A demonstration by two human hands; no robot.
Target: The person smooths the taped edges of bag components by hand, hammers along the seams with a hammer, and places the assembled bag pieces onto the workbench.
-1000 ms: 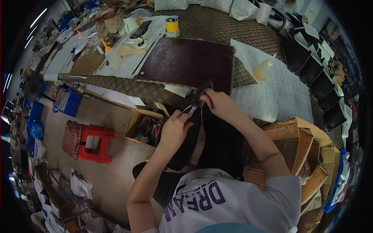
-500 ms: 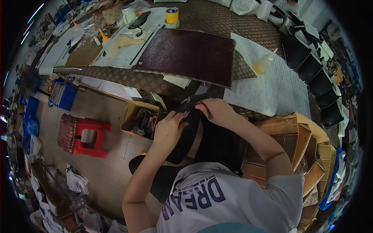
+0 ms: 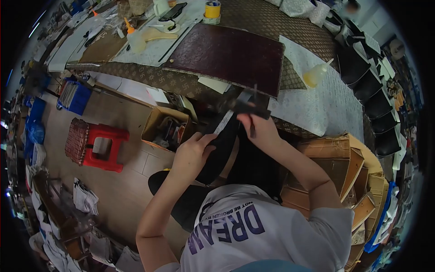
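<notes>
Nearest, a black piece [image 3: 216, 158] is lying over the person's lap, reaching towards the table's near edge, and a pale strip [image 3: 224, 123] is running along its far part. The left hand [image 3: 188, 156] is pinching the strip's near end between thumb and fingers. The right hand [image 3: 265, 133] is curling its fingers around a blurred dark tool [image 3: 256, 110], holding it just beside the strip's far end. With the strip showing pale and uncovered, the work on this piece is seemingly partway along; how much is done or left, I cannot tell. Beyond, a dark red board [image 3: 229, 56] is resting on the table, a squeeze bottle [image 3: 316, 75] is leaning to its right, and a yellow tin [image 3: 212, 10] is standing farther back.
</notes>
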